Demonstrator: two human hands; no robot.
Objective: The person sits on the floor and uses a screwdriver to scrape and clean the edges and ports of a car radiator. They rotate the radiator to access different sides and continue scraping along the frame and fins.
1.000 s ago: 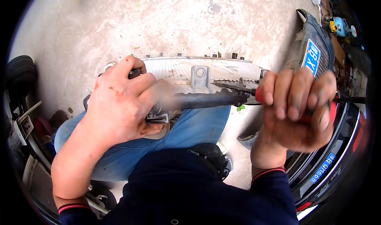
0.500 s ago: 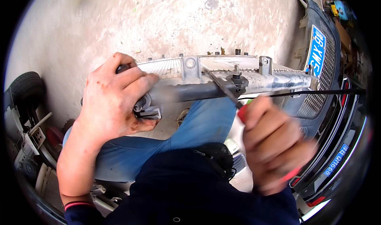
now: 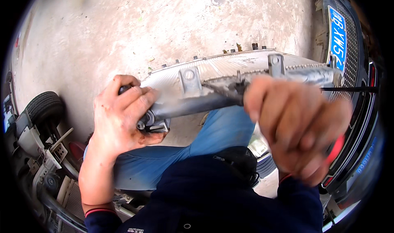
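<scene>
Radiator (image 3: 242, 61) | left hand (image 3: 121, 116) gripping its left end; right hand (image 3: 291, 122), blurred, clenching a red-handled tool (image 3: 336, 148), blade (image 3: 223, 92) at the dark tube (image 3: 188, 106) | I'm seeing tube still attached, judging this unfinished | radiator showing beyond the jeans (image 3: 227, 124)

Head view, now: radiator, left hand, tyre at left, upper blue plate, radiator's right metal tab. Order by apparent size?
1. Radiator
2. Left hand, likely enlarged by nearness to the camera
3. Tyre and upper blue plate: too alike to rank
4. Right metal tab
</scene>
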